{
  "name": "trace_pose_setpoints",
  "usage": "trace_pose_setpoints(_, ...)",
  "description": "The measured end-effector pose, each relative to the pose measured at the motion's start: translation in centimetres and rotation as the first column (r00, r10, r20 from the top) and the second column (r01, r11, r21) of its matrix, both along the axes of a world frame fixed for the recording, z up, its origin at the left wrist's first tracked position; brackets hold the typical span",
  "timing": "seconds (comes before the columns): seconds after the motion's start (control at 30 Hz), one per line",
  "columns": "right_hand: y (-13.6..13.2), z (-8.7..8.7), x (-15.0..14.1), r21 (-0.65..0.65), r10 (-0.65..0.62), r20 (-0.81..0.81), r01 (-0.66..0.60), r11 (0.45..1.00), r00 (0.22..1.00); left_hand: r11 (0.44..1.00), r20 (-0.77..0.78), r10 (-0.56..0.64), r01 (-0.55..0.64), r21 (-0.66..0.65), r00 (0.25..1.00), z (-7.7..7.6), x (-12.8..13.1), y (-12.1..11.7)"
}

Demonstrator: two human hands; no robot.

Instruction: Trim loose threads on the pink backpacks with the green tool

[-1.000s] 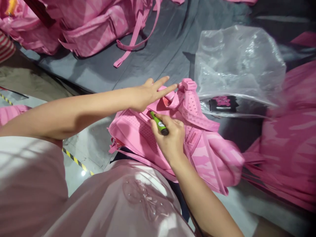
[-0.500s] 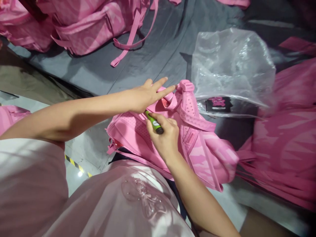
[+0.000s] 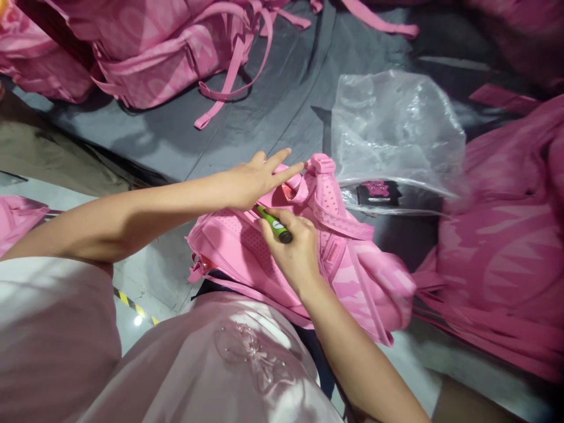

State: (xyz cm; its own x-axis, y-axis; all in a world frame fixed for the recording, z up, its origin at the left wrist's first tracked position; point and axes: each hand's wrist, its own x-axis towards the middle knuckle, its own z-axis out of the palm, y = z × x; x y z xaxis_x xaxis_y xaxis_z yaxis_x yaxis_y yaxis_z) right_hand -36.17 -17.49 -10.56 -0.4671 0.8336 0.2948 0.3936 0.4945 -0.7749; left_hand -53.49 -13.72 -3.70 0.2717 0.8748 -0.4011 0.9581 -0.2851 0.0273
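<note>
A pink backpack [image 3: 299,304] lies on its side at the table's front edge, against my body, with its dotted back panel and shoulder straps facing up. My left hand [image 3: 259,176] rests flat across the backpack's upper part, fingers spread toward a strap loop. Just below it, my right hand [image 3: 293,241] is closed around a green, pen-shaped tool [image 3: 277,226] with a black end. The tool's front tip is hidden by my left hand, at the bag's surface. A pink strap buckle [image 3: 323,164] stands up right of my left fingers.
Several other pink backpacks [image 3: 163,64] lie at the back left, and another pink backpack [image 3: 506,247] is on the right. A clear plastic bag [image 3: 396,129] with a black card [image 3: 378,192] sits on the dark cloth [image 3: 176,138] covering the table.
The view has shifted slightly, so the things in it sit a little farther left. Both hands keep nearly the same place on the backpack, with the green tool still held.
</note>
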Motion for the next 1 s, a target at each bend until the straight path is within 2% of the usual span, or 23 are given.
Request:
trace_pose_setpoints(0.2,0.1,0.0,-1.2,-0.119,0.051,-0.028,-0.054,0.991,0.998,0.999,-0.042,-0.026,0.028,0.027,0.999,0.3,-0.3,-0.2)
trace_pose_setpoints(0.3,0.6,2.1,-0.2,-0.225,0.112,-0.080,-0.127,0.966,0.990,0.998,-0.066,-0.049,0.050,0.027,0.997,0.5,-0.5,-0.3)
trace_pose_setpoints(0.37,1.4,4.3,2.1,-0.250,0.128,-0.198,-0.177,0.952,0.972,0.998,-0.056,-0.059,0.061,0.034,0.997,0.6,-0.7,-0.3)
trace_pose_setpoints(0.4,1.9,5.3,3.7,-0.200,0.077,-0.264,-0.132,0.971,0.961,0.997,-0.045,-0.060,0.061,0.040,0.997,0.6,-0.7,-0.3)
trace_pose_setpoints(0.43,2.7,6.1,5.4,-0.113,-0.011,-0.311,-0.025,0.993,0.950,0.997,-0.033,-0.056,0.057,0.047,0.998,0.5,-0.7,-0.3)
trace_pose_setpoints(0.47,3.8,6.5,7.2,0.002,-0.145,-0.333,0.154,0.988,0.932,0.997,-0.022,-0.049,0.050,0.050,0.999,0.5,-0.7,-0.3)
trace_pose_setpoints(0.5,5.0,6.4,8.9,0.125,-0.287,-0.336,0.344,0.931,0.897,0.998,-0.014,-0.042,0.042,0.050,0.999,0.4,-0.7,-0.3)
trace_pose_setpoints(0.53,6.5,5.8,10.3,0.236,-0.404,-0.236,0.456,0.858,0.884,0.998,-0.011,-0.035,0.035,0.050,0.999,0.4,-0.6,-0.3)
trace_pose_setpoints(0.57,8.1,4.8,11.5,0.349,-0.458,-0.045,0.444,0.825,0.888,0.998,-0.011,-0.032,0.032,0.049,0.999,0.4,-0.6,-0.4)
trace_pose_setpoints(0.6,9.8,3.4,12.2,0.394,-0.431,0.244,0.318,0.863,0.868,0.998,-0.014,-0.032,0.033,0.050,0.999,0.4,-0.5,-0.4)
trace_pose_setpoints(0.63,11.4,1.8,12.7,0.372,-0.361,0.512,0.178,0.911,0.779,0.998,-0.020,-0.036,0.037,0.056,0.999,0.4,-0.5,-0.5)
trace_pose_setpoints(0.67,12.9,0.3,12.9,0.337,-0.299,0.667,0.082,0.938,0.682,0.997,-0.025,-0.043,0.044,0.066,0.999,0.5,-0.5,-0.5)
trace_pose_setpoints(0.73,15.3,-2.2,12.8,0.288,-0.230,0.769,-0.001,0.958,0.597,0.994,-0.031,-0.055,0.058,0.094,0.998,0.4,-0.5,-0.6)
trace_pose_setpoints(0.8,16.8,-3.6,12.5,0.287,-0.213,0.770,-0.028,0.957,0.601,0.992,-0.033,-0.057,0.060,0.110,0.998,0.3,-0.5,-0.7)
trace_pose_setpoints(0.9,17.5,-4.1,12.4,0.294,-0.207,0.779,-0.053,0.954,0.592,0.993,-0.032,-0.044,0.048,0.112,0.999,-0.2,-0.7,-0.7)
trace_pose_setpoints(1.0,17.3,-4.1,12.5,0.316,-0.244,0.774,-0.023,0.948,0.584,0.995,-0.021,-0.031,0.033,0.096,0.999,-0.9,-1.0,-0.6)
